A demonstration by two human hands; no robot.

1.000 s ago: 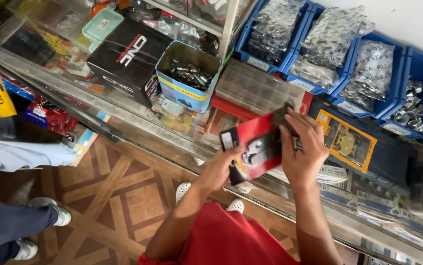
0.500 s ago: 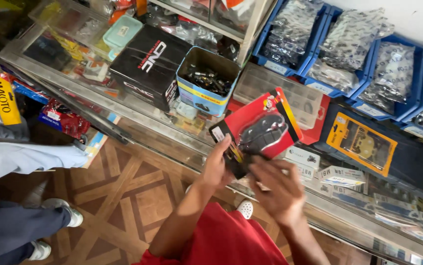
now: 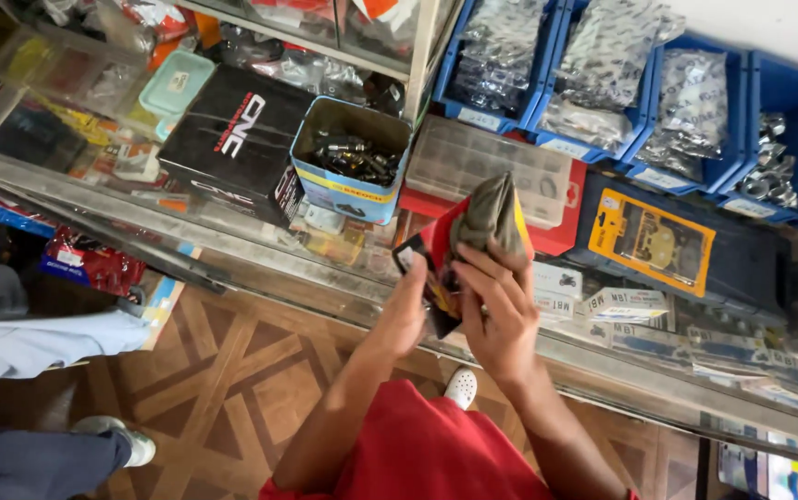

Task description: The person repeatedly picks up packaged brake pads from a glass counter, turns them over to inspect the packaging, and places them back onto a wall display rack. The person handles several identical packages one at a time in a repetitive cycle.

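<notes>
Holding the red-and-black packet upright between them, left hand grips its lower edge while right hand apparently pinches the grey pouch rising above.

On the glass counter a black box is lying beside an open blue tin of metal parts, and blue bins with bagged hardware are standing behind a clear organizer case.

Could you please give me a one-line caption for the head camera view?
Both hands, left hand and right hand, hold a red and black packet over a glass counter beside a tin of bolts.
</notes>
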